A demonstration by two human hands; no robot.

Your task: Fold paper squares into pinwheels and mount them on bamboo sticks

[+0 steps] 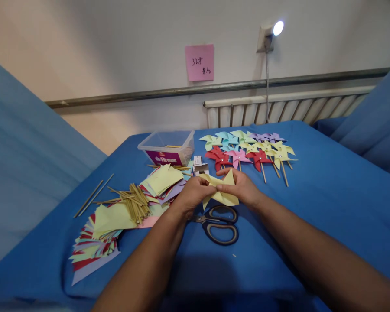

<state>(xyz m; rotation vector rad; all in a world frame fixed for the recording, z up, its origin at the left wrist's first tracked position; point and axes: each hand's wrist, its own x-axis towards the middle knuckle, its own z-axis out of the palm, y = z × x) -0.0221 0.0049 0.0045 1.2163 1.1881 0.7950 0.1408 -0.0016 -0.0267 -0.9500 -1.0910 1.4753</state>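
Between my two hands is a yellow paper pinwheel [226, 197], its corners partly folded toward the middle and no stick visible on it. My left hand [198, 193] pinches its left side, thumb near the centre. On the other side my right hand [238, 185] grips it, with the thumb pressed on the middle and fingers behind the paper. Just below lies a pair of scissors [221, 237] with dark handles, blades pointing left, partly under my left hand. A small open white box [201, 169] stands right behind my hands.
Finished pinwheels [238, 157] on sticks lie in rows at the back right. To the left are a heap of wooden sticks [137, 203], stacks of coloured paper [113, 219] and two separate sticks [92, 197]. A clear plastic tub [182, 155] stands behind them on the blue tablecloth [338, 216].
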